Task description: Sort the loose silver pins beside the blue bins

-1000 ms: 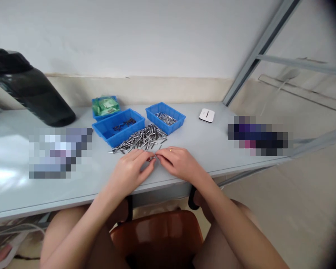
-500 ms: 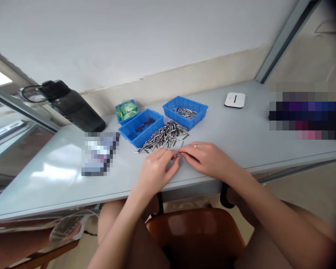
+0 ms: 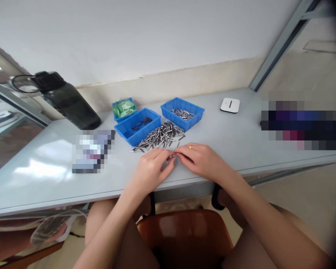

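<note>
My left hand (image 3: pixel 152 170) and my right hand (image 3: pixel 203 160) rest on the grey table (image 3: pixel 240 138) with their fingertips meeting. Both pinch a small metal pin (image 3: pixel 172 157) between them. My right hand wears a gold ring. Just beyond the hands lies a loose pile of metal pins (image 3: pixel 159 136). Behind the pile stand three blue trays: a middle tray (image 3: pixel 137 126) with a few dark parts, a right tray (image 3: pixel 182 113) with silver pins, and a small back tray (image 3: pixel 123 108) with green packets.
A dark water bottle (image 3: pixel 65 101) lies at the back left. A white flat device (image 3: pixel 230 105) sits at the back right. Blurred patches cover items at the left and right of the table. A brown chair seat (image 3: pixel 184 233) shows below the table edge.
The view swung left, then back slightly. My hands stayed together at the pin, fingertips still pinched. Nothing on the table moved.
</note>
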The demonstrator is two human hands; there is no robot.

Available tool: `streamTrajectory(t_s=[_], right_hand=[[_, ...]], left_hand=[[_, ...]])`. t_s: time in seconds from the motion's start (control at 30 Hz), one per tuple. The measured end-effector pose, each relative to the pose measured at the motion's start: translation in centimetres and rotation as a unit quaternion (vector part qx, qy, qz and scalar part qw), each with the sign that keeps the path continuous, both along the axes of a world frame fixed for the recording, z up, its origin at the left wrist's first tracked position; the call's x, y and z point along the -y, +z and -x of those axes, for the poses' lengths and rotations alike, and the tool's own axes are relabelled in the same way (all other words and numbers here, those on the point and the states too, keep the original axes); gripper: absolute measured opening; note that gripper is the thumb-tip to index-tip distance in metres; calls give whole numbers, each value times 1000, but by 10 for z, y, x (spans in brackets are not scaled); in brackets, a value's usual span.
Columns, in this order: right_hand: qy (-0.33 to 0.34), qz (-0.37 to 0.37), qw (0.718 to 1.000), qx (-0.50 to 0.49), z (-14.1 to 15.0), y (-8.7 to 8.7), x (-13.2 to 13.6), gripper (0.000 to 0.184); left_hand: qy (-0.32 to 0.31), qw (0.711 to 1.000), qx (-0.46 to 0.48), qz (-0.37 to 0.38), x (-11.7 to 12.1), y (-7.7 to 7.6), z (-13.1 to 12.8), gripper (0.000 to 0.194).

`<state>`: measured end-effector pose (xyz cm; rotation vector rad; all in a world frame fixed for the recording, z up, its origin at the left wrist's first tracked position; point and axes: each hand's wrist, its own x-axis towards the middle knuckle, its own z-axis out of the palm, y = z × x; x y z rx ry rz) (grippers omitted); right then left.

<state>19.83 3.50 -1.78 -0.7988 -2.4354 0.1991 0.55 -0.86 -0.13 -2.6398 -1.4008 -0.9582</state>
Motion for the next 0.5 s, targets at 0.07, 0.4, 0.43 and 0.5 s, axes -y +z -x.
streamTrajectory(t_s=[0.07, 0.4, 0.43, 0.5], right_hand=[[-1, 8, 1000, 0, 0, 1, 1, 19], [-7, 21, 999, 28, -1, 2, 1, 23], [-11, 19, 999, 42, -1, 4, 1, 24], [-35, 10, 997, 73, -2, 8, 2, 28]], left_hand=[[2, 1000, -2, 3, 0, 0, 0, 13], [5, 1000, -6, -16, -5, -9, 5, 25], [-2, 999, 9, -33, -6, -11, 4, 28], [4, 999, 17, -47, -9, -19, 3, 38]])
